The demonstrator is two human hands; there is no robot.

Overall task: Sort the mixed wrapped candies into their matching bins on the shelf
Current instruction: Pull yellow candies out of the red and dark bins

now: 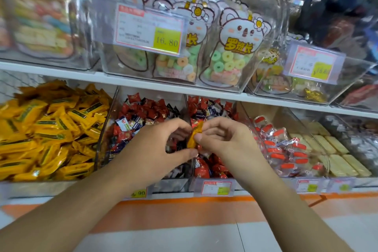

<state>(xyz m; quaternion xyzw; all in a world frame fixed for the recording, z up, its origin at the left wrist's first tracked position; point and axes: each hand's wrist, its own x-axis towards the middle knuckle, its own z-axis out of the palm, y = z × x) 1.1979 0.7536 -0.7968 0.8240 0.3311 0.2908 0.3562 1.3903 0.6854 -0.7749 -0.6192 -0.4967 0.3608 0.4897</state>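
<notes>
Your two forearms reach forward from the bottom of the view and meet over the lower shelf. Your left hand (163, 143) and your right hand (223, 139) both pinch one small orange-yellow wrapped candy (194, 137), held upright between them: thumb and curled fingers of each hand close on it from either side. The candy sits above the divider between two clear bins.

Just under your hands, the left of these bins (141, 129) holds red, dark blue and white wrapped candies mixed together; the bin beside it on the right (212, 165) holds mostly red ones with a few blue. A price tag (139, 193) below your left wrist shows ".90"; the rest is hidden. Another tag (217, 188) below the right bin is too blurred to read.

To the far left, a bin of yellow wrapped bars (47, 135) is piled high. To the right sit clear packets with orange-red labels (284, 149), then pale yellow blocks (335, 153).

On the upper shelf, a clear tub holds koala-shaped pouches (235, 55) of pastel ring sweets, printed with "罗班长". Its price label (149, 29) reads "16.80". A second label (315, 64) further right is blurred.
</notes>
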